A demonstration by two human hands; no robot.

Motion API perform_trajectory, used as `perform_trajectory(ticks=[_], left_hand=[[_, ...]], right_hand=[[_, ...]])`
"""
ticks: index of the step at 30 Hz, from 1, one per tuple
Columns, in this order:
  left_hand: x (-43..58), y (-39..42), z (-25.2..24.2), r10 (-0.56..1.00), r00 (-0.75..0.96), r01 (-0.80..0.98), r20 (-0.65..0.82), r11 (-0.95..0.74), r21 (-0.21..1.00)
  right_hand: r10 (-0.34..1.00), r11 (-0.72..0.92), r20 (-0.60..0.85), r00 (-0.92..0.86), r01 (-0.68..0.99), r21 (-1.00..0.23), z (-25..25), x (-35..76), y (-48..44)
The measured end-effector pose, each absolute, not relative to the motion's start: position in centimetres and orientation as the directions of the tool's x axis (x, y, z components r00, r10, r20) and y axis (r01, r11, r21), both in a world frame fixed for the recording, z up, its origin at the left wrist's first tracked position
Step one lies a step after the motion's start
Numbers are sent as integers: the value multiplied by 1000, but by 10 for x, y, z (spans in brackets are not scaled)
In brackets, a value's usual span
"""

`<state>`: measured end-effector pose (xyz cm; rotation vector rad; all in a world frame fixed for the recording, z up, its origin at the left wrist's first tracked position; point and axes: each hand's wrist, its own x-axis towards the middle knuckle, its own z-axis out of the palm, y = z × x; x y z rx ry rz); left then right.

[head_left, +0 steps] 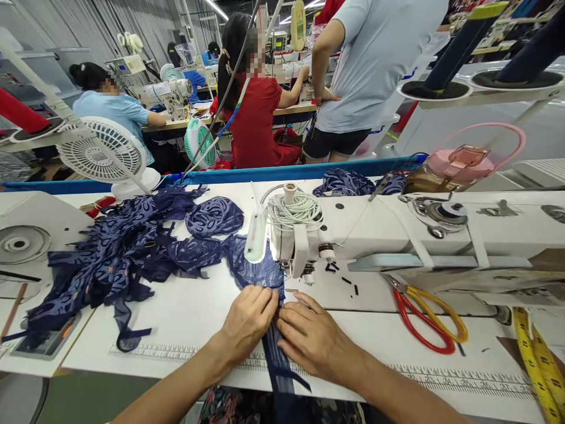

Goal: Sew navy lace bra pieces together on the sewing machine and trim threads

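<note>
A navy lace fabric piece [258,272] lies partly under the needle area of a white sewing machine [296,250]. Its narrow strip runs toward me and over the table's front edge. My left hand [252,315] is closed on the fabric just in front of the presser foot, fingers pinched together. From the right, my right hand [311,333] presses its curled fingers on the strip's edge, fingertips close to the left hand. What lies under the fingertips is hidden. Leftward, the lace joins a heap of navy patterned pieces [119,247].
Scissors [426,315] with red and yellow handles lie at right, near a yellow measuring tape [536,359]. Dark thread scraps [348,281] lie beside the needle. A white fan [103,150] and a pink-lidded bottle [459,165] stand behind. Several people [256,112] are beyond the table.
</note>
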<state>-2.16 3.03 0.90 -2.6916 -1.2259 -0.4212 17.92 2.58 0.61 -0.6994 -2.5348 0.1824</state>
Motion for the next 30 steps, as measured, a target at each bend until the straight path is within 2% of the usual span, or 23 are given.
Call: perform_trajectory(ticks=[5,7,11,13,15,19,23,30], left_hand=[[-23,31,5,766,592,795,251,-606,-26],[-24,35,5,774,581,801,254,-599,-8],[-26,38,2,759,570,795,315,-606,21],[-26,38,-1,759,569,798,317,-603,10],[-26,40,-3,776,561,809,288,-588,9],[-25,50,2,809,546,821,217,-569,56],[-25,58,7,809,549,809,211,-578,112],[-27,61,4,808,555,791,195,-586,178]], right_hand=[[525,850,428,-736,432,-301,14,181,29],[573,819,422,-703,481,-311,16,183,37],[677,719,402,-617,673,-177,9,183,60],[689,691,405,-602,713,-116,2,183,67],[694,676,423,-582,729,-106,-3,184,69],[661,704,468,-586,700,-118,-2,187,61],[597,779,489,-636,604,-167,8,186,55],[600,789,490,-632,569,-233,7,185,57]])
